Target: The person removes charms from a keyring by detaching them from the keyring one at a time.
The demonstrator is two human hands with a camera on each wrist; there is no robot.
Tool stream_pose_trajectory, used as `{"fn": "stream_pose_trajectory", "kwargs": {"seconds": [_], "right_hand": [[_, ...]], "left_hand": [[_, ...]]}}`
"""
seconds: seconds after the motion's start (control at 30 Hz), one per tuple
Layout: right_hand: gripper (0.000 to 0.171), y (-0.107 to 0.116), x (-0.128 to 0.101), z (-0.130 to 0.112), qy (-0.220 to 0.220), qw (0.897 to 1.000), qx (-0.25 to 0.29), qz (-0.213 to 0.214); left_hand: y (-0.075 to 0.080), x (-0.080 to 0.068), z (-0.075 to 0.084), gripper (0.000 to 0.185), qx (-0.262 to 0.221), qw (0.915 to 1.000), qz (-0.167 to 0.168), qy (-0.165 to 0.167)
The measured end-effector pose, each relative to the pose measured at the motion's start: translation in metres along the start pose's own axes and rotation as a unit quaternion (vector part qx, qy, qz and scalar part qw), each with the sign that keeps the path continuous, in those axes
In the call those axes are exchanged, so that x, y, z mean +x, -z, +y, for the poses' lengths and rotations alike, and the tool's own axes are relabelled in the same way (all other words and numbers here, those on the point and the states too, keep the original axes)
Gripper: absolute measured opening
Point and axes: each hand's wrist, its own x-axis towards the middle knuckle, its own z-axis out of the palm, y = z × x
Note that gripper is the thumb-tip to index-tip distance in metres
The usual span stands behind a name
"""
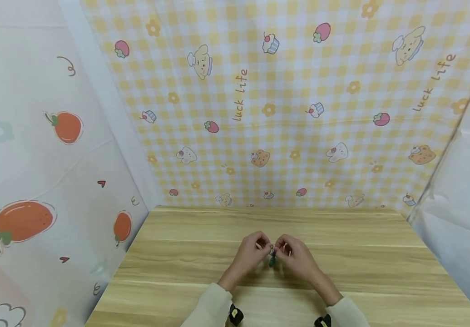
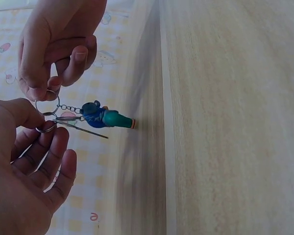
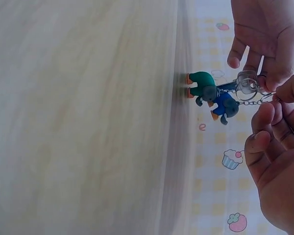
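In the head view my left hand (image 1: 253,252) and right hand (image 1: 298,259) meet over the table, with small figures hanging between them. My left hand (image 2: 27,161) pinches a metal ring (image 2: 46,128) between thumb and fingers. Thumb and fingertips of the right hand (image 3: 281,161) pinch a second key ring (image 2: 48,104), whose chain (image 2: 70,108) leads to the figures. A blue-clothed figure (image 3: 225,105) and a green-clothed figure (image 3: 202,84), both grey-headed, dangle close together. From the left hand's ring sticks out a slim metal piece (image 2: 90,131); a shiny clear or metallic piece (image 3: 246,82) hangs beside the figures.
The wood-grain table (image 1: 185,259) lies under both hands. Behind it hangs a yellow checked cloth (image 1: 284,136) with cartoon prints. White sheets, the left one (image 1: 34,172) fruit-printed, stand at both sides. Black wrist straps (image 1: 236,314) show by the sleeves.
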Motion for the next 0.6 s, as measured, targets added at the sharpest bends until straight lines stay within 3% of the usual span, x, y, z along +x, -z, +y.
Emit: {"fn": "stream_pose_trajectory", "kwargs": {"seconds": [0.2,0.6], "right_hand": [[0.018,0.0006,-0.0003,0.0026,-0.015,1.0,-0.003,-0.002],[0.006,0.0031,0.0023,0.0004,-0.03,0.999,-0.001,-0.012]], "left_hand": [[0.0003,-0.0012,0.0019,0.007,-0.005,1.0,0.005,0.001],[0.0005,-0.0018,0.0047,0.006,-0.007,0.9999,0.007,-0.005]]}}
